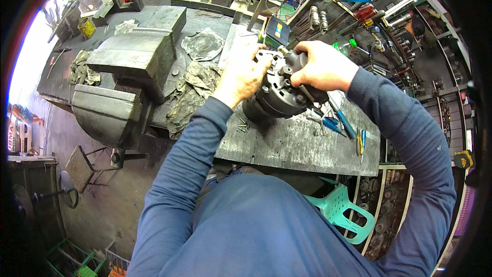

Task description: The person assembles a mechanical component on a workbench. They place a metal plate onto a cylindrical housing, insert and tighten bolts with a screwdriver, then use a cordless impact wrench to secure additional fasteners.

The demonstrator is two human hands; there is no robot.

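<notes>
A dark, greasy alternator point(279, 100) with a slotted housing stands on the metal-topped workbench point(302, 146) in front of me. My left hand point(245, 73) is closed on the left side of its upper end, fingers curled over the edge. On the right, my right hand point(325, 66) grips a dark rounded part point(296, 61) at the top of the alternator between thumb and fingers. Whether that part is loose or attached I cannot tell. Several small screws point(242, 124) lie by the alternator's base.
A big bench vise point(130, 59) and dirty rags point(192, 90) are to the left. Blue-handled pliers point(330, 123) and screwdrivers point(363, 141) lie right of the alternator. Tool racks point(400, 36) line the right side. A green plastic stool point(343, 210) stands below the bench edge.
</notes>
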